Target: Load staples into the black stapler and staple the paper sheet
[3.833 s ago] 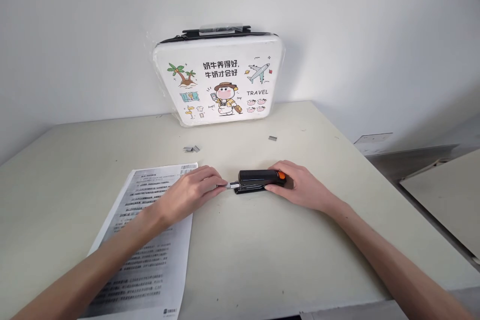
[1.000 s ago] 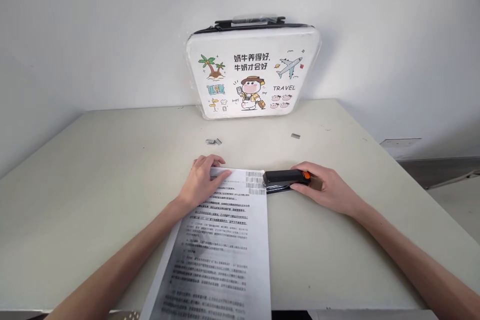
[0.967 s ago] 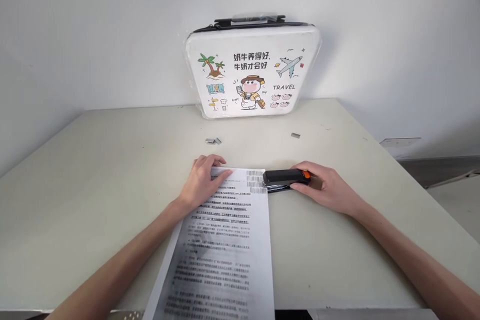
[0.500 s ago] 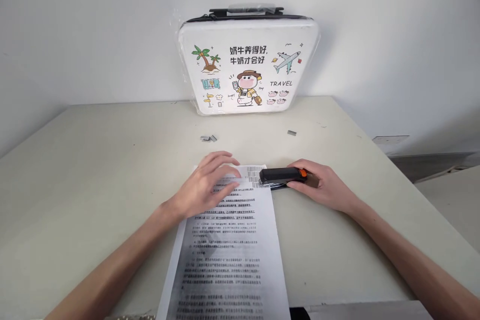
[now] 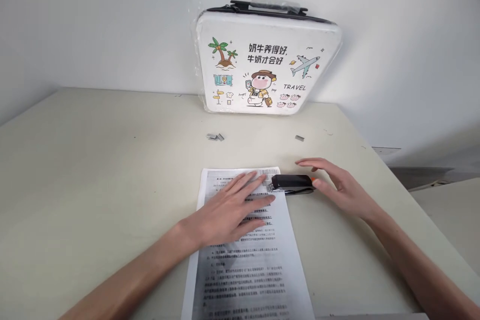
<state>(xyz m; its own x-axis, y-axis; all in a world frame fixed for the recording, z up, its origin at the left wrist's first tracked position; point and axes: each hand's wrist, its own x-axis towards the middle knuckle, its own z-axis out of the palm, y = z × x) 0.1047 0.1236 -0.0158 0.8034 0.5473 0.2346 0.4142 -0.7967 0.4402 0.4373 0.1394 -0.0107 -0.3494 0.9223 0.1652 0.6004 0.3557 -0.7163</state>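
Observation:
A printed sheet of paper (image 5: 243,270) lies on the table, running off the bottom of the view. My left hand (image 5: 236,207) rests flat on its upper part with the fingers spread. At the sheet's upper right edge sits a black stapler (image 5: 292,183), its front end over the paper. My right hand (image 5: 335,187) is at the stapler's rear end, thumb and fingers apart. The thumb is close to the orange part there; whether it touches is unclear. Some printed text is hidden under my left hand.
A white case (image 5: 268,65) with cartoon prints and a black handle stands against the wall at the back. Small strips of staples (image 5: 214,136) lie in front of it, with another strip (image 5: 299,138) farther right. The table (image 5: 93,170) ends in a slanting right edge.
My left hand has come down flat onto the paper and its fingers have spread. My right hand has loosened from the stapler and opened. The camera's view has shifted slightly.

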